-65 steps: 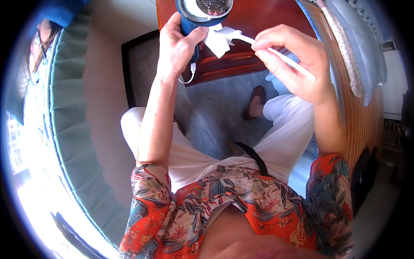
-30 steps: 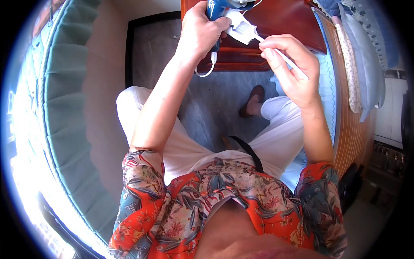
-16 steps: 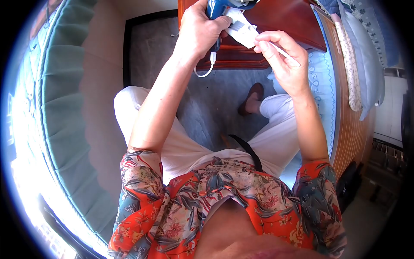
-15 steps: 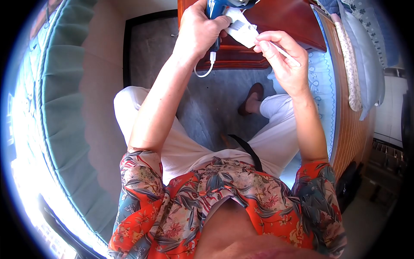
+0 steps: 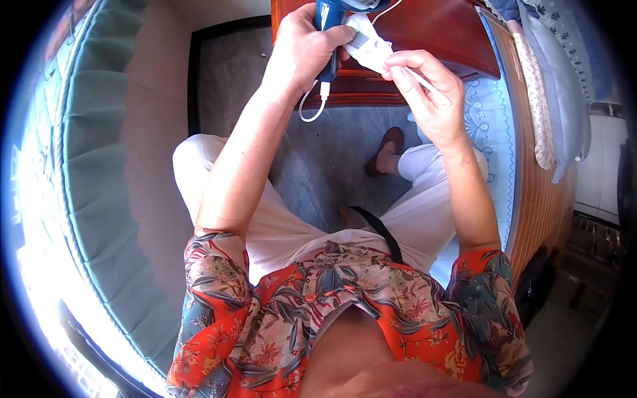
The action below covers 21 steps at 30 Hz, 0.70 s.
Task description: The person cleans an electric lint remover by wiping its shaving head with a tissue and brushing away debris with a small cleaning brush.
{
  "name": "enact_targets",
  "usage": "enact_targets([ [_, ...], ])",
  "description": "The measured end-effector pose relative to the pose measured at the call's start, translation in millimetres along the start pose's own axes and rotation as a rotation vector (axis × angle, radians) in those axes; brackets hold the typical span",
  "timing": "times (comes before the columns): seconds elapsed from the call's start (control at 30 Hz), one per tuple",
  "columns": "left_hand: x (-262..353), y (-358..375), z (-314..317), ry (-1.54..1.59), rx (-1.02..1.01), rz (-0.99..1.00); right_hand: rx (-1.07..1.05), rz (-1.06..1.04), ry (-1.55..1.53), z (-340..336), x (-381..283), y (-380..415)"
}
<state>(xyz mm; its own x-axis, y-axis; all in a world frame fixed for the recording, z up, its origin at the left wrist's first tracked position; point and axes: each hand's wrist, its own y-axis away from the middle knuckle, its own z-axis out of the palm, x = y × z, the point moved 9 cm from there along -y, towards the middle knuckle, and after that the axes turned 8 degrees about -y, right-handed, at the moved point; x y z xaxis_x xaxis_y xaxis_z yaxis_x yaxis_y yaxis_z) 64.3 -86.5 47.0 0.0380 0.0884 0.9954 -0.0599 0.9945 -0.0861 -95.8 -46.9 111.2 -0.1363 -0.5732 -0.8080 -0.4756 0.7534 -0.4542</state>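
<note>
My left hand (image 5: 302,50) is wrapped round the handle of a blue handheld device (image 5: 329,18); its rounded head is cut off by the top edge of the view. A white cable (image 5: 324,99) is plugged into the handle's lower end. Under my left thumb lies a crumpled white tissue-like piece (image 5: 367,44), sticking out to the right. My right hand (image 5: 431,93) pinches a thin white stick (image 5: 424,81) between thumb and fingers, at the tissue's lower right end. Whether the stick's tip touches the tissue is hidden by my fingertips.
Behind my hands stands a glossy red-brown wooden table (image 5: 438,33). A bed edge with light blue cloth (image 5: 488,113) and pillows (image 5: 564,99) is on the right. A green curtain-like cloth (image 5: 99,166) hangs on the left. Grey floor (image 5: 318,159) shows between my legs.
Both hands have shifted slightly left. My right fingers and the stick are a little lower and farther left along the tissue. More white cable shows near the top edge.
</note>
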Motion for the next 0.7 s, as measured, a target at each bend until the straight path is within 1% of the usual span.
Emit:
enact_targets([
  [0.03,-1.1,0.0,0.4,0.004,0.001,-0.003,-0.015,0.011,0.015,1.7,0.4,0.2],
  [0.13,-2.8,-0.5,0.7,0.078,-0.016,-0.021,0.058,-0.005,-0.096,-3.4,2.8,0.9],
  [0.23,-4.8,-1.1,-1.4,0.128,-0.016,-0.047,0.053,-0.004,-0.104,-7.3,3.7,4.0],
  [0.43,-4.7,-1.1,-6.4,0.173,-0.006,-0.064,0.004,0.033,-0.097,-3.3,3.1,4.9],
  [0.53,-6.2,-1.7,-5.6,0.186,-0.021,-0.072,0.046,-0.032,-0.095,-3.0,-2.4,1.7],
  [0.7,-6.5,-1.7,-4.3,0.194,-0.037,-0.09,0.038,-0.034,-0.015,-2.6,-3.3,0.9],
])
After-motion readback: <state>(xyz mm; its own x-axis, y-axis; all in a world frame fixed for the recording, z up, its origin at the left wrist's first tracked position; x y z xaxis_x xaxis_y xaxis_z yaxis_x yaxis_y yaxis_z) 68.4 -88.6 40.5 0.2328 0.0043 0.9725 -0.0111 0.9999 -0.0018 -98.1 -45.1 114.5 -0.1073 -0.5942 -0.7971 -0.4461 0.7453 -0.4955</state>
